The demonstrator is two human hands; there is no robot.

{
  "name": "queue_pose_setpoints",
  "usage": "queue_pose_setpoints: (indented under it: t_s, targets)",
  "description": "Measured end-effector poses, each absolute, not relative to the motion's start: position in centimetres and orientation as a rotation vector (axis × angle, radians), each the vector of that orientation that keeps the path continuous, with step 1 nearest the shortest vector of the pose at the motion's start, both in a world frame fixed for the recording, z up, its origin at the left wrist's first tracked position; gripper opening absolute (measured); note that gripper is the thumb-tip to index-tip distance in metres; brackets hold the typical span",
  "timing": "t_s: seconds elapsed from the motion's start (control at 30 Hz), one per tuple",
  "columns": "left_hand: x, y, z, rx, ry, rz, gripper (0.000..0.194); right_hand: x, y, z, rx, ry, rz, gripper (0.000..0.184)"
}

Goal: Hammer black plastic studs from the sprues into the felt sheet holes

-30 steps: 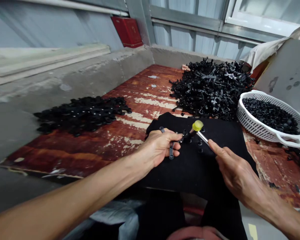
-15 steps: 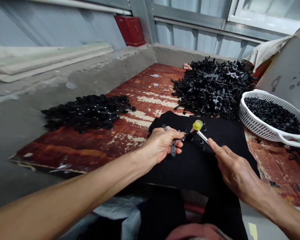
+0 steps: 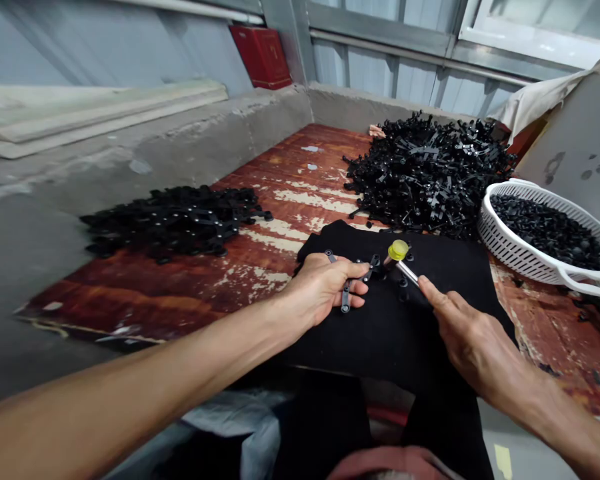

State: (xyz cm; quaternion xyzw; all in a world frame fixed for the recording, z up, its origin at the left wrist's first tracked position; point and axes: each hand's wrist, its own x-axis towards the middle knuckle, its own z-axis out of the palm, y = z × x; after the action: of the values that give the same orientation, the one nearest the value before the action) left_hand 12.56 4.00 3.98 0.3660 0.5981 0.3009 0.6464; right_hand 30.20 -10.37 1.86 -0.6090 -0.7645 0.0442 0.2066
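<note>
My left hand is closed around a black jointed plastic piece, whose arms stick out above and below the fingers. The piece's far end reaches right over a black cloth. In my right hand is a small mallet with a yellow head and a metal shaft, my index finger stretched along it. The mallet head hangs just right of the piece's far end; whether they touch I cannot tell. Several small round black parts lie on the cloth by the shaft.
A big heap of black plastic parts rises at the back. On the right stands a white basket of small black pieces. Jointed black pieces are piled on the left of the worn red-brown board. A concrete ledge borders it.
The mallet head has shifted very slightly right. My left hand still grips the jointed piece in nearly the same place, and the view has tilted a little.
</note>
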Motion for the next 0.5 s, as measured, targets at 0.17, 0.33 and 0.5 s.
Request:
queue_pose_setpoints:
  t_s: [0.17, 0.33, 0.5]
  targets:
    - [12.6, 4.0, 3.7, 0.836, 1.333, 0.696, 0.024, 30.2, -10.2, 2.1, -1.666, -2.084, 0.156, 0.064]
    - [11.4, 4.5, 3.9, 0.833, 1.297, 0.687, 0.019, 29.7, -10.2, 2.9, -1.638, -1.947, 0.351, 0.051]
    - [8.4, 3.4, 5.5, 1.031, 1.24, 0.668, 0.023, 29.2, -11.2, 3.0, -1.623, -1.333, 0.726, 0.026]
